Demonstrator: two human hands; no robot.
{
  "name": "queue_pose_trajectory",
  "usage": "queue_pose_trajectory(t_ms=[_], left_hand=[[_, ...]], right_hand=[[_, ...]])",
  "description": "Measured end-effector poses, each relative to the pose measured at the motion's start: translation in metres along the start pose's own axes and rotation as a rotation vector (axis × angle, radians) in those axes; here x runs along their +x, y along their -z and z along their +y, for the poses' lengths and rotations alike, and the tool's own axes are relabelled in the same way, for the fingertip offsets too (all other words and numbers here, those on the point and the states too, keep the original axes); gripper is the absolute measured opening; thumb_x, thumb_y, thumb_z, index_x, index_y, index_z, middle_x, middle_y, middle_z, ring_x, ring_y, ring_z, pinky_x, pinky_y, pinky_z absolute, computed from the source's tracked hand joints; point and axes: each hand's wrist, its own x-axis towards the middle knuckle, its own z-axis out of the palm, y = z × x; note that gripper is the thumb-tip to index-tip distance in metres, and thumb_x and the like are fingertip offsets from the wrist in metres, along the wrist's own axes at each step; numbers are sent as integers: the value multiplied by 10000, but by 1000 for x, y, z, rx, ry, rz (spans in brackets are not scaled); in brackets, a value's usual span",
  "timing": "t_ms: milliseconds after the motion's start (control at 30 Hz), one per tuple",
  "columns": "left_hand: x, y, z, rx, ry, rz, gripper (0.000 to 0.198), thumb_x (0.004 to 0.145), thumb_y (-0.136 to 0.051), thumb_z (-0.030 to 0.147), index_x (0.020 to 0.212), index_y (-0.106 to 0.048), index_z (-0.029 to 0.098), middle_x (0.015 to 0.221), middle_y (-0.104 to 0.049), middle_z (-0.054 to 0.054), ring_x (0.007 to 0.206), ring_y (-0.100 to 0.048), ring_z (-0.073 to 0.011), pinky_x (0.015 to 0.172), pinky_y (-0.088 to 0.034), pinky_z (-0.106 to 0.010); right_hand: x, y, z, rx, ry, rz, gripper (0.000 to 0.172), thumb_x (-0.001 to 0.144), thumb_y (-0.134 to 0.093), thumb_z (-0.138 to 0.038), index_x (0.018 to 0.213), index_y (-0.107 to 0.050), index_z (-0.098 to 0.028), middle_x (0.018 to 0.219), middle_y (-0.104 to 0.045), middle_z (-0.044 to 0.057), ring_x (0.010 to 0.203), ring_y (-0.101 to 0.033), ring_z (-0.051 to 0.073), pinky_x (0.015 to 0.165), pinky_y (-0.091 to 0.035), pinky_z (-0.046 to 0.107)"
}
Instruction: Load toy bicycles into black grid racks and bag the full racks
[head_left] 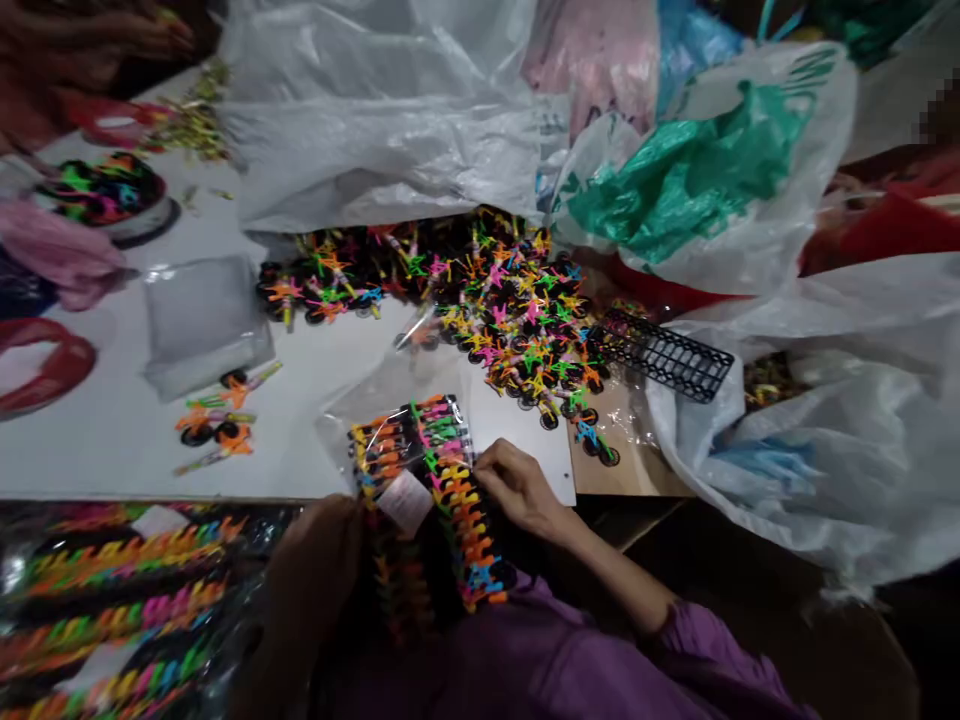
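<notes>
A clear plastic bag (401, 405) stands tilted at the table's front edge. Packed inside are rows of small colourful toy bicycles (459, 500) and a white paper label (405, 502). My right hand (517, 490) pinches the bag's right edge, fingers closed. At the left edge my left hand (319, 550) is curled against the bag, dark in shadow, its fingertips partly hidden. A heap of loose toy bicycles (517, 310) lies beyond the bag. A few more toy bicycles (221, 425) lie to the left.
Flat clear bags (210, 315) lie stacked on the white table (322, 370). A black plastic rack (667, 355) rests at the right beside a large white sack (840, 450). Filled packs (120, 610) sit at lower left. Another person's hand (142, 35) shows at upper left.
</notes>
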Motion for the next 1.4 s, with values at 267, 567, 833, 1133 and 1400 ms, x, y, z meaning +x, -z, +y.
queue_pose_trajectory(t_ms=[267, 567, 833, 1133, 1400], left_hand=[[34, -18, 14, -141, 186, 289, 130, 800, -534, 280, 704, -537, 193, 696, -563, 14, 660, -534, -124, 648, -415, -236], [55, -20, 18, -245, 253, 365, 275, 804, -555, 332, 582, -483, 186, 582, -485, 39, 553, -466, -99, 578, -372, -230], [62, -16, 19, 50, -19, 335, 181, 775, -604, 357, 756, -575, 179, 742, -611, -20, 748, -573, -174, 772, -380, -313], [68, -7, 33, 250, -201, 160, 106, 805, -537, 239, 856, -615, 189, 852, -630, -49, 832, -569, -211, 834, -343, -368], [95, -21, 37, 236, -159, 229, 207, 822, -542, 329, 668, -560, 192, 672, -571, -15, 712, -546, -182, 762, -348, -326]], right_hand=[[17, -15, 4, 200, -167, 148, 159, 812, -555, -337, 762, -581, -188, 717, -489, -12, 643, -444, 108, 589, -357, 239], [35, -18, -1, 183, -70, 219, 94, 792, -580, -266, 731, -594, -197, 789, -505, 7, 714, -478, 123, 636, -387, 259], [37, -12, 13, 198, -82, 280, 118, 804, -573, -289, 724, -576, -201, 782, -504, 11, 749, -484, 142, 676, -386, 277], [29, -6, 11, 260, -47, 160, 130, 797, -589, -329, 759, -593, -204, 891, -501, 42, 878, -497, 167, 808, -404, 320], [45, -6, 13, 212, -59, 242, 164, 795, -588, -356, 743, -583, -201, 884, -502, 42, 879, -492, 169, 817, -401, 328]])
